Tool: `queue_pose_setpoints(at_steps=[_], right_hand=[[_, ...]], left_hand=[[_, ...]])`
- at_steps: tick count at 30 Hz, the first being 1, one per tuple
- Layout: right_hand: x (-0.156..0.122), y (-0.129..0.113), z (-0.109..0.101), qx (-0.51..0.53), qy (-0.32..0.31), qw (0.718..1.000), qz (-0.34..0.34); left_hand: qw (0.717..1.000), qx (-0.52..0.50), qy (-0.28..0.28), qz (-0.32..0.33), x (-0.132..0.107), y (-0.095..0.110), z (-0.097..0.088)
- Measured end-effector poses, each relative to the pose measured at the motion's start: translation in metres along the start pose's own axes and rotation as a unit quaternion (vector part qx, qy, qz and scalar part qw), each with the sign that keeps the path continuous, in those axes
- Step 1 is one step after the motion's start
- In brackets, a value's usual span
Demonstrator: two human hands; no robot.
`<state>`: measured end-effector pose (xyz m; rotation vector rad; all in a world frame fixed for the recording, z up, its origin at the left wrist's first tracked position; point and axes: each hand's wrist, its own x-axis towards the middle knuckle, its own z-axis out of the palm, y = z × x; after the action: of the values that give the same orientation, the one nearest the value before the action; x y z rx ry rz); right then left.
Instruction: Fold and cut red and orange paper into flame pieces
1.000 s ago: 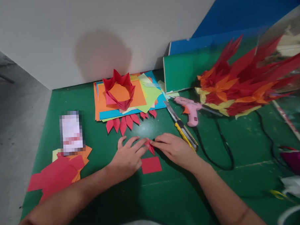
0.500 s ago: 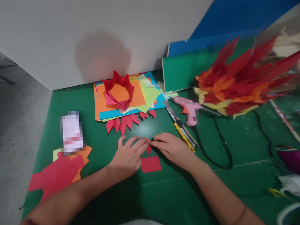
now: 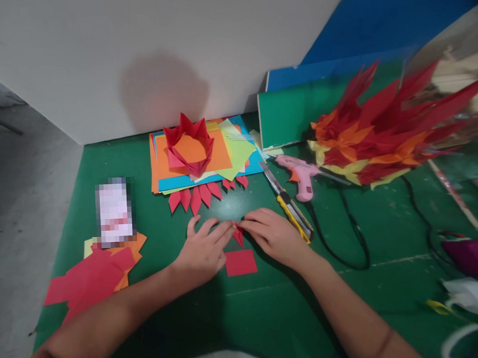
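A small piece of red folded paper [image 3: 238, 236], pointed at its near end, is held between the fingertips of both hands. My left hand [image 3: 204, 250] grips its left side with the index finger stretched toward it and the other fingers fanned out. From the right, my right hand [image 3: 274, 236] pinches the paper, its fingers close together. A flat red paper rectangle [image 3: 241, 262] lies on the green table just below. Beyond my hands, several red folded paper petals [image 3: 195, 198] stick out from under a stack of coloured sheets [image 3: 155, 161].
A red paper crown-like ring [image 3: 191, 162] rests on the stack. Right of it lie a yellow utility knife [image 3: 286, 200] and a pink glue gun [image 3: 300, 172] with a black cord. A large red-orange paper flower piece [image 3: 379, 136] stands farther right. Red paper pieces [image 3: 95, 277] lie left.
The folded paper has shifted very slightly and its pointed end is tilted a bit more to the right. Both hands stay in nearly the same place.
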<state>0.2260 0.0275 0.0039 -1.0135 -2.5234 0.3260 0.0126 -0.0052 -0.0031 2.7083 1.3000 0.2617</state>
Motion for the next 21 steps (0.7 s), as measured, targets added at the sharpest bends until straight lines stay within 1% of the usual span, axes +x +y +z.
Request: queue_pose_setpoints(at_steps=[6,12,15,17,20,21], right_hand=[[0.0015,-0.0018,0.0029,-0.037,-0.039,0.999,0.001],[0.0041,-0.0041,0.0048,-0.068,-0.051,0.996,-0.002],[0.0047,-0.0043,0.0054,-0.058,-0.047,0.997,-0.002],[0.0038,-0.004,0.0053,-0.033,-0.009,0.999,0.007],[0.0007,-0.0053,0.0039,-0.005,0.109,0.993,0.039],[-0.0002,-0.0065,0.0032,0.001,0.14,0.989,0.045]], left_hand=[[1.0,0.002,0.01,-0.011,0.0014,0.0,-0.0001],[1.0,-0.004,0.015,-0.011,0.0015,-0.0002,0.0009],[1.0,-0.02,0.013,-0.014,0.0014,-0.0004,0.0017],[1.0,-0.025,0.003,-0.006,0.0014,-0.0006,0.0023],[0.999,-0.023,-0.018,0.038,0.0013,-0.001,0.0029],[0.998,-0.023,-0.024,0.048,0.0013,-0.0011,0.0029]])
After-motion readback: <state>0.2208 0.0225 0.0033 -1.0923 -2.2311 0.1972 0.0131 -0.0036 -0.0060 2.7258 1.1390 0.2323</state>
